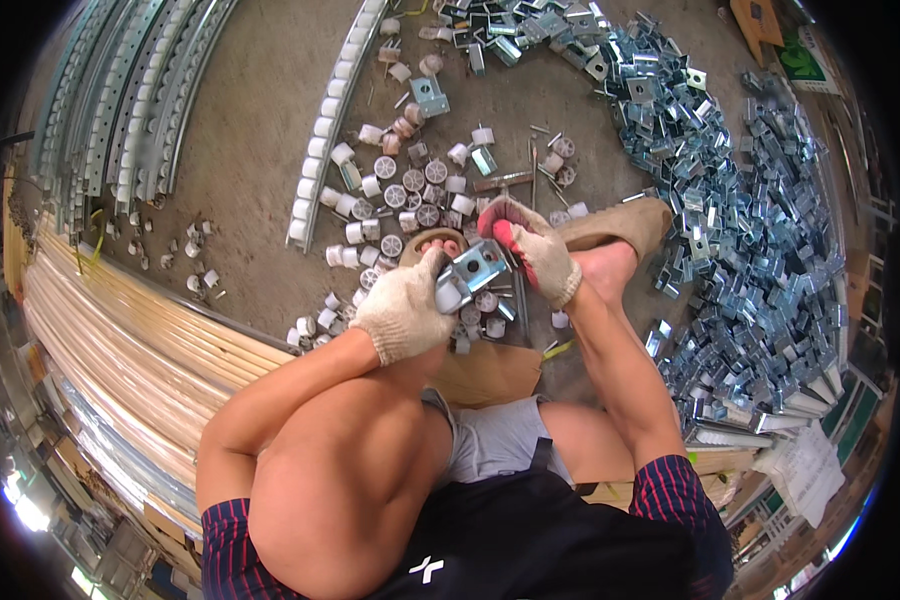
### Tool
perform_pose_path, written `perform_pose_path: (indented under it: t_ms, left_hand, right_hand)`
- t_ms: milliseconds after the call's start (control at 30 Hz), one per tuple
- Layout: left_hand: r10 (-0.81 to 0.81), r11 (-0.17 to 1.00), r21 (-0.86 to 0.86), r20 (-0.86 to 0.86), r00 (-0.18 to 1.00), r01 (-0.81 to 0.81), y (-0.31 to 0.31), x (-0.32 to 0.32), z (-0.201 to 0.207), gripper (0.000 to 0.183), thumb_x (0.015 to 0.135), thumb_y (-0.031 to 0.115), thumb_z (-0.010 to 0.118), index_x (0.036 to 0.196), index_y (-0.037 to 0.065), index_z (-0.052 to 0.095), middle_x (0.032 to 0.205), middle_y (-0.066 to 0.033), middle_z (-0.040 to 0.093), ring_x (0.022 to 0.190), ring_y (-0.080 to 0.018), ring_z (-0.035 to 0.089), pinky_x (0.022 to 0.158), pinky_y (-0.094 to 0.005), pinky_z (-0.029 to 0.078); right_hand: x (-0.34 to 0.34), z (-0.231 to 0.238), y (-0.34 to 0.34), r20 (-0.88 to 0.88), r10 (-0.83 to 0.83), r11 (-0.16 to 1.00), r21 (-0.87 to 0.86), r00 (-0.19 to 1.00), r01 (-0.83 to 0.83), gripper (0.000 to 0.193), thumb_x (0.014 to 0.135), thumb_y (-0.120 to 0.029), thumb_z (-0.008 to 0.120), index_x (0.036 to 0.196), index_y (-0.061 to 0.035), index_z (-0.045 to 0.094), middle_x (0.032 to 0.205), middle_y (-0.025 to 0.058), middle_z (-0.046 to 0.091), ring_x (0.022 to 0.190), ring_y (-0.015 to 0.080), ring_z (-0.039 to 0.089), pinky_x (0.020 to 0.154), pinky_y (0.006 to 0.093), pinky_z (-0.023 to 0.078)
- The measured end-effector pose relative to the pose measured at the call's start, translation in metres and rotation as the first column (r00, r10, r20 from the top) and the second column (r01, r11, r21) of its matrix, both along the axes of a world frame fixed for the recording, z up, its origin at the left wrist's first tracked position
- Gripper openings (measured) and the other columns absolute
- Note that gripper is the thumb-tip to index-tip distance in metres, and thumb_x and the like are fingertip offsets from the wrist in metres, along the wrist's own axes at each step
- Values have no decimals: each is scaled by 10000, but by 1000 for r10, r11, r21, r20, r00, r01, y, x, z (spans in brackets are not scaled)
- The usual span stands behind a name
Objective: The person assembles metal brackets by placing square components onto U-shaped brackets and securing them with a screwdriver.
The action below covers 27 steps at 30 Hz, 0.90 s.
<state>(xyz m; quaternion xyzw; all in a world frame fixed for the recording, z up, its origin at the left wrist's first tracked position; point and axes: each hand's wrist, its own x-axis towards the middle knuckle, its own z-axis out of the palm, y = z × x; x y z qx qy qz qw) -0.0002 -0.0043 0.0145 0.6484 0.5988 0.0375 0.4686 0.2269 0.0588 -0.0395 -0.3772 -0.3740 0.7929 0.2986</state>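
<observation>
My left hand (407, 303), in a pale knitted glove, grips a shiny metal bracket (477, 263) with a round hole in its flat face. A white roller (449, 294) sits at the bracket's near end, by my fingers. Close to the bracket's right side is my right hand (538, 258), in a glove with a red palm. Its fingers are curled in, and whatever they may hold is hidden. Loose white rollers (435, 171) lie on the floor around and beyond my hands. What looks like a hammer head (502, 181) shows just past my right hand.
A large heap of metal brackets (690, 170) curves along the right. One roller track (322, 130) lies left of the rollers, with several more tracks (135, 110) at far left. Long pale tubes (140, 340) are stacked at left. My sandalled foot (610, 235) rests beside my right hand.
</observation>
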Motion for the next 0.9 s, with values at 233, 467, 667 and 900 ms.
perform_pose_path:
  t_ms: [233,467,667,900]
  left_hand:
    - [-43,995,-87,-13,999,42,3,-2,4,701,825,257,728,1410,-28,465,923,-298,731,895,-472,727,817,-549,571]
    - [-32,998,-54,7,999,32,0,-2,5,776,803,255,751,1464,-11,445,927,-291,735,902,-470,728,821,-543,576]
    - [16,996,-93,21,1000,-14,-5,3,7,680,833,268,727,1414,-7,503,962,-307,732,923,-480,725,842,-544,578]
    - [22,1000,-21,84,996,-20,-3,0,4,502,815,239,709,1279,88,589,955,-264,738,895,-467,721,804,-539,583]
  right_hand:
    - [3,-23,1,-122,-28,987,-158,992,8,188,1036,-207,628,1126,-43,652,1035,6,638,928,100,610,817,269,531]
    - [-5,0,5,-133,-1,997,-82,991,-10,165,1029,-182,619,1104,-41,660,1025,0,636,926,84,591,804,243,499]
    - [-22,21,19,-12,250,959,137,968,-246,165,1024,-146,609,1116,-16,653,1035,44,677,991,118,611,909,273,491]
    - [-4,9,4,-41,106,992,-59,994,-108,120,1047,-126,596,1102,-27,636,1035,12,645,954,85,582,875,252,487]
